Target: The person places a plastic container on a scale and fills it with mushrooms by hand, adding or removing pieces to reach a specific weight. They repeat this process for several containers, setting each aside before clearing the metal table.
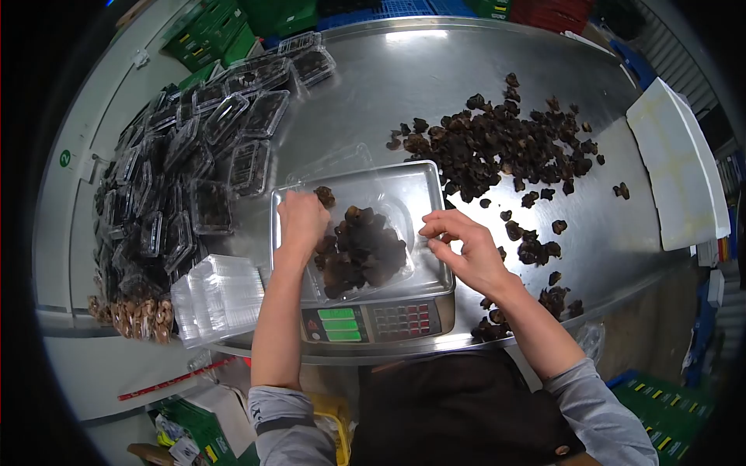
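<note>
Dark, crinkled pieces (361, 252) sit in a clear plastic tub (317, 295) on the scale (435, 309), between the hands. Left hand (303, 220): fingers bunched beside them, contents hidden. Right hand (471, 247): released, loosely curled; beyond it, a scattered pile (497, 147).

The big table (373, 78) is shiny silver grey. At 1 o'clock, the crinkly bits (497, 147) are dark brown, almost black, with some lighter brown spots. At 6 o'clock, the scale's screen (339, 325) glows green in bars, and its keys (402, 320) are grey and red. At 9 o'clock, the packed boxes (211, 206) are see-through with black showing inside. The round sign (65, 158) is green with a white 2. Crates are green (206, 35) at 11 o'clock, and blue (396, 9) and red (559, 15) at 12 and 1. At 3 o'clock, the white block (672, 163) has pale yellow lines.
</note>
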A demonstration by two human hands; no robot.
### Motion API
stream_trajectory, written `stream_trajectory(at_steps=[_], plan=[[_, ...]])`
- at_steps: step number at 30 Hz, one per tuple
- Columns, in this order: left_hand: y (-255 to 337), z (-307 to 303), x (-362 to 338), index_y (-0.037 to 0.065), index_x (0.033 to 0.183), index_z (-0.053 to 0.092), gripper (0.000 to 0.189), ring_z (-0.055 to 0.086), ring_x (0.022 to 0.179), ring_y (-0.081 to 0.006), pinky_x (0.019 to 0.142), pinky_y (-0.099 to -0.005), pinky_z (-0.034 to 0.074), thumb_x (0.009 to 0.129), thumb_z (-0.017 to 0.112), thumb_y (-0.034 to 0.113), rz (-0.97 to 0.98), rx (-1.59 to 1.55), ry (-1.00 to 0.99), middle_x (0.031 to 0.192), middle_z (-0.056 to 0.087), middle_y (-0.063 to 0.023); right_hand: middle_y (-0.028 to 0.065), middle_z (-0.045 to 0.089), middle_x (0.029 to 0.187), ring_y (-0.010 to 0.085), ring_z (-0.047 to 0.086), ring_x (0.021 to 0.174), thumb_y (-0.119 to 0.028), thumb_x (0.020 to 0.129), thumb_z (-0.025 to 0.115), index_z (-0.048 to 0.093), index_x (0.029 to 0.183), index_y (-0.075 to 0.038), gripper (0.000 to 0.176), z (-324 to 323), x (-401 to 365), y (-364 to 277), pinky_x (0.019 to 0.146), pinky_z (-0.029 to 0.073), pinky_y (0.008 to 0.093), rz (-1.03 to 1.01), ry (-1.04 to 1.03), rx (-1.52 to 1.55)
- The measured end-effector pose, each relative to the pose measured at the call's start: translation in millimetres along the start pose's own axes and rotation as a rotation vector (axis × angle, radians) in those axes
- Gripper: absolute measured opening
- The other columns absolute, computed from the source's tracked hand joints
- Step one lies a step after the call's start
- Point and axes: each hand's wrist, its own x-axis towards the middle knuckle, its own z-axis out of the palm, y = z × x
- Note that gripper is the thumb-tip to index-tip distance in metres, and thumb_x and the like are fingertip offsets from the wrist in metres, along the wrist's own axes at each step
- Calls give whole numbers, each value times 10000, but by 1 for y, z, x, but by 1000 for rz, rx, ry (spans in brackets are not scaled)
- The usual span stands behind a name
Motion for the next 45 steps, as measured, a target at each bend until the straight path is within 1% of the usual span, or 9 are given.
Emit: stream_trajectory(at_steps=[8, 14, 17, 19, 20, 23, 27, 37, 45], plan=[[-10, -70, -117, -5, 826, 601, 98, 574, 762, -67, 700, -217, 461, 888, 645, 57, -300, -1190, 166, 830, 657, -37, 85, 627, 995, 220, 635, 823, -41, 828, 638, 663, 971, -47, 145, 48, 61, -35, 723, 518, 318, -190, -131, -121], [-64, -68, -278, 20, 889, 615, 163, 553, 697, -43, 657, -214, 462, 753, 704, 19, -631, -755, -235, 745, 633, -7, 103, 626, 1002, 284, 568, 1053, -157, 788, 690, 703, 937, -78, 170, 89, 114, -26, 839, 510, 389, -392, -340, -693], [-63, -59, -347, 35, 1003, 610, 284, 602, 638, -130, 619, -284, 489, 742, 722, 55, -761, -630, -290, 720, 649, -61, 104, 630, 1005, 301, 568, 1051, -175, 784, 688, 713, 932, -85, 174, 90, 119, -25, 854, 502, 394, -232, -527, -760], [-65, -44, -376, 55, 1083, 590, 372, 626, 639, -310, 632, -422, 497, 739, 726, 93, -503, 55, -471, 719, 651, -142, 109, 635, 990, 312, 580, 1012, -184, 785, 684, 702, 903, -73, 163, 86, 114, -21, 852, 498, 402, -238, -481, -660], [-63, -43, -377, 50, 1091, 594, 355, 603, 739, -432, 706, -519, 467, 760, 708, 112, -608, -35, -461, 780, 645, -211, 113, 636, 970, 317, 586, 992, -180, 787, 683, 691, 882, -64, 151, 82, 113, -21, 847, 495, 407, -238, -468, -600], [-55, -45, -342, 46, 1122, 589, 358, 607, 745, -396, 727, -480, 481, 774, 673, 52, -655, -178, -260, 815, 626, -201, 129, 635, 919, 325, 600, 925, -159, 796, 675, 661, 841, -38, 129, 75, 108, -24, 815, 484, 417, -228, -440, -501], [-17, -68, -228, 15, 1072, 622, 286, 578, 638, -269, 623, -352, 490, 790, 644, -29, -167, -515, 337, 788, 578, -121, 135, 625, 880, 321, 594, 864, -133, 807, 673, 652, 868, -30, 122, 73, 98, -17, 780, 478, 394, -235, -339, -363], [40, -49, -72, -16, 932, 684, 176, 520, 682, -53, 619, -197, 441, 773, 747, 29, -135, -1108, 216, 806, 606, -8, 123, 645, 885, 266, 606, 870, -185, 854, 637, 656, 942, -23, 185, 74, 85, -25, 800, 472, 357, -26, -162, 52], [21, -51, -87, -1, 888, 682, 62, 573, 616, -65, 560, -193, 446, 868, 672, 56, -130, -1251, 11, 718, 637, -28, 29, 673, 916, 111, 597, 898, -176, 890, 642, 664, 959, -19, 173, 64, 93, -31, 821, 481, 302, -1, -505, 230]])
